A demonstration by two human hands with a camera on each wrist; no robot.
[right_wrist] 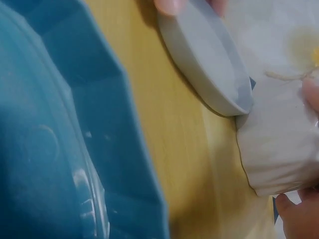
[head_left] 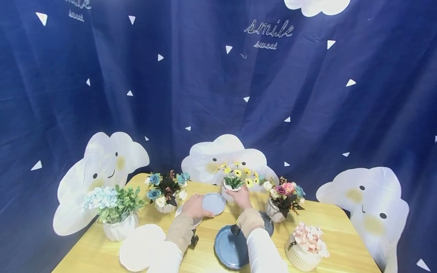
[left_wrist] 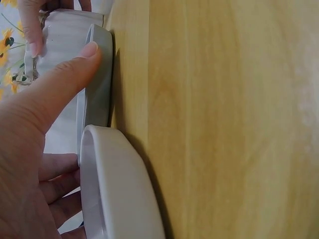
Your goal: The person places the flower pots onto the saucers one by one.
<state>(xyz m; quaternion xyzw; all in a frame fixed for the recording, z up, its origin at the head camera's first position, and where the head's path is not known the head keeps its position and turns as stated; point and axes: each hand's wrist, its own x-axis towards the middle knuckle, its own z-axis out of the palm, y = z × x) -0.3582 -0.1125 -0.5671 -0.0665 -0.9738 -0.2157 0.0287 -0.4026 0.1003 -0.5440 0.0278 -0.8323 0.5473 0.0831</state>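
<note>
The left hand [head_left: 194, 206] grips a small grey saucer [head_left: 213, 203] by its rim, thumb on top, near the back middle of the wooden table [head_left: 341, 223]. The right hand [head_left: 241, 197] is closed around the white pot of yellow flowers [head_left: 233, 184], just beside the saucer. The saucer is round, flat and pale grey-blue with a low edge; the pot is white and has a thin string around it.

I count five flower pots on the table, one white plate [head_left: 141, 247] and one big blue plate [head_left: 232, 248].
</note>
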